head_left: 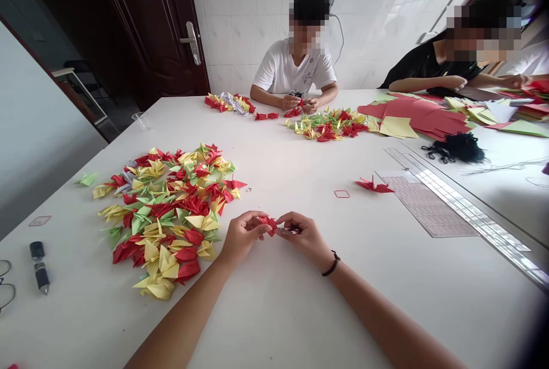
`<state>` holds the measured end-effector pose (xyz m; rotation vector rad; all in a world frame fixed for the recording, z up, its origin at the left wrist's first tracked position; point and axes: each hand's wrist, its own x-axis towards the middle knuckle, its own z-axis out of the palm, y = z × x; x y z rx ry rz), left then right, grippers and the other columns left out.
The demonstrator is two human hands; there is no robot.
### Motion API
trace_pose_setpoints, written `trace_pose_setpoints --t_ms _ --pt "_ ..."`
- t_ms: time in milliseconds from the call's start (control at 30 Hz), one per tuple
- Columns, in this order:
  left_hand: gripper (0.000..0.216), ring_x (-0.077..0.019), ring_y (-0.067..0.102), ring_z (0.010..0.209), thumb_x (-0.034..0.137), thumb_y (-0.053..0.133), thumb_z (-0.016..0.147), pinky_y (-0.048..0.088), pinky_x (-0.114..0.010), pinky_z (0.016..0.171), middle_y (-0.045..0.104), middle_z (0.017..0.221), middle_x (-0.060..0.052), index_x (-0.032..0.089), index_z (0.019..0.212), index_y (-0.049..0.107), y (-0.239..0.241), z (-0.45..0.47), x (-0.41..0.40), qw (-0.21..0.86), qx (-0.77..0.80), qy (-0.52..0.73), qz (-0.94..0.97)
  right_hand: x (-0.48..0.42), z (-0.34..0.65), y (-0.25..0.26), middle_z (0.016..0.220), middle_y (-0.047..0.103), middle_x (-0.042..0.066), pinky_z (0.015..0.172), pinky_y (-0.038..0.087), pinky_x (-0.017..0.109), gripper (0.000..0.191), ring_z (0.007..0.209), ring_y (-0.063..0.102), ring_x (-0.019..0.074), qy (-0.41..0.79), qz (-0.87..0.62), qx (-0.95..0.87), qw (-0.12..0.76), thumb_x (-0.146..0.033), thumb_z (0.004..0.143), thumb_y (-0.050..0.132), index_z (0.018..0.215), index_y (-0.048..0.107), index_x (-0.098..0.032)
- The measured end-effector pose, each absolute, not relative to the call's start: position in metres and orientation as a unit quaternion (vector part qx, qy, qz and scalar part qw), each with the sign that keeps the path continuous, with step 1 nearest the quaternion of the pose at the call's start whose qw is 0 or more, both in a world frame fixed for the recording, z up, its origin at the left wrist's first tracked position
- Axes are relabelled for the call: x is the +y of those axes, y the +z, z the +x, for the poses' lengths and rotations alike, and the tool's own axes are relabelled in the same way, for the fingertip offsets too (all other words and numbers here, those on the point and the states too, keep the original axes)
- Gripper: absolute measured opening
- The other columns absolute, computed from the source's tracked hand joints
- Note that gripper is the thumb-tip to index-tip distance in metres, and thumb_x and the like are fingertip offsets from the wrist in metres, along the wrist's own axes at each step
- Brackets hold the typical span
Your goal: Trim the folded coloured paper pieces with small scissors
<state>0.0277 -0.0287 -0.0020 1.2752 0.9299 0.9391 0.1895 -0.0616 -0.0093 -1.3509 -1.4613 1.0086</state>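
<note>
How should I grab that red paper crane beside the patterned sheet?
Probably pinch the red paper crane by its middle, the right hand coming from the near left: its thin tips spread sideways and could bend, and the patterned sheet lies at its right.

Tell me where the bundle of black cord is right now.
In the head view, the bundle of black cord lies on the right, just on the near side of the red paper sheets and beyond the long clear ruler.

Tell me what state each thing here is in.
Red paper piece, folded, held
Left hand, pinching it
Right hand, holding small item
Crane pile, folded, loosely heaped
Lone red crane, folded
Red sheets, flat, overlapping
Black cords, bunched
Clear ruler, lying flat
Door, open or shut unclear
</note>
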Motion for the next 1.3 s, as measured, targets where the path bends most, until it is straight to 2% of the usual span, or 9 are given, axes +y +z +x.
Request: trace_pose_setpoints --t_ms 200,367,533,700,800,967,1133,1300 --pt "0.029 -0.0070 0.050 0.046 0.036 0.066 0.063 0.043 -0.021 0.050 0.059 0.057 0.001 0.013 0.081 0.062 -0.001 0.025 -0.027 0.631 0.390 0.406 0.534 -0.063 0.187 -0.009 0.059 0.046 -0.002 0.050 0.035 0.022 0.009 0.053 0.041 0.0094 0.424 -0.511 -0.601 0.446 -0.027 0.071 0.057 0.074 0.055 -0.019" --pt "0.028 -0.0074 0.050 0.046 0.036 0.064 0.065 0.043 -0.021 0.049 0.060 0.058 0.000 0.013 0.082 0.061 -0.001 0.026 -0.026 0.618 0.390 0.401 0.552 -0.065 0.188 -0.012 0.059 0.048 -0.002 0.049 0.036 0.022 0.014 0.054 0.043 0.0099 0.349 -0.518 -0.618 0.478 -0.021 0.070 0.056 0.084 0.056 -0.021" --pt "0.029 -0.0086 0.051 0.048 0.036 0.066 0.064 0.043 -0.023 0.051 0.060 0.060 0.000 0.014 0.081 0.060 -0.003 0.025 -0.027 0.620 0.390 0.392 0.556 -0.066 0.186 -0.014 0.060 0.051 -0.002 0.049 0.036 0.022 0.020 0.053 0.044 0.0100 0.320 -0.509 -0.654 0.458 -0.011 0.067 0.051 0.083 0.056 -0.021" --pt "0.028 -0.0087 0.052 0.046 0.040 0.062 0.067 0.041 -0.022 0.050 0.060 0.059 0.000 0.014 0.077 0.059 -0.004 0.025 -0.025 0.613 0.392 0.388 0.565 -0.068 0.184 -0.009 0.066 0.058 0.001 0.051 0.038 0.024 0.010 0.057 0.049 0.0115 0.354 -0.485 -0.663 0.448 -0.012 0.069 0.050 0.073 0.055 -0.020" --pt "0.029 -0.0091 0.053 0.046 0.042 0.056 0.071 0.040 -0.022 0.048 0.059 0.058 0.000 0.013 0.073 0.058 -0.001 0.025 -0.024 0.603 0.395 0.392 0.571 -0.068 0.185 -0.008 0.066 0.057 0.001 0.052 0.037 0.024 0.002 0.058 0.049 0.0115 0.366 -0.482 -0.650 0.460 -0.018 0.071 0.053 0.072 0.054 -0.019" --pt "0.029 -0.0089 0.053 0.050 0.040 0.056 0.072 0.041 -0.022 0.051 0.061 0.065 -0.002 0.012 0.080 0.059 0.002 0.024 -0.023 0.616 0.385 0.375 0.576 -0.065 0.186 -0.007 0.057 0.050 -0.002 0.048 0.032 0.023 0.013 0.050 0.041 0.0092 0.414 -0.489 -0.605 0.473 -0.029 0.072 0.057 0.067 0.052 -0.019" --pt "0.038 -0.0098 0.052 0.054 0.039 0.053 0.075 0.039 -0.021 0.052 0.056 0.058 0.002 0.016 0.106 0.054 0.001 0.022 -0.023 0.621 0.368 0.372 0.583 -0.065 0.184 -0.002 0.063 0.056 0.000 0.053 0.037 0.025 0.016 0.057 0.049 0.0116 0.502 -0.457 -0.576 0.455 -0.032 0.072 0.058 0.069 0.051 -0.018" --pt "0.032 -0.0102 0.052 0.060 0.037 0.052 0.075 0.039 -0.022 0.056 0.058 0.066 0.000 0.017 0.100 0.059 0.002 0.021 -0.025 0.616 0.361 0.357 0.602 -0.064 0.186 -0.001 0.062 0.058 0.001 0.054 0.036 0.025 0.020 0.058 0.049 0.0116 0.531 -0.450 -0.560 0.449 -0.034 0.073 0.057 0.067 0.049 -0.018"
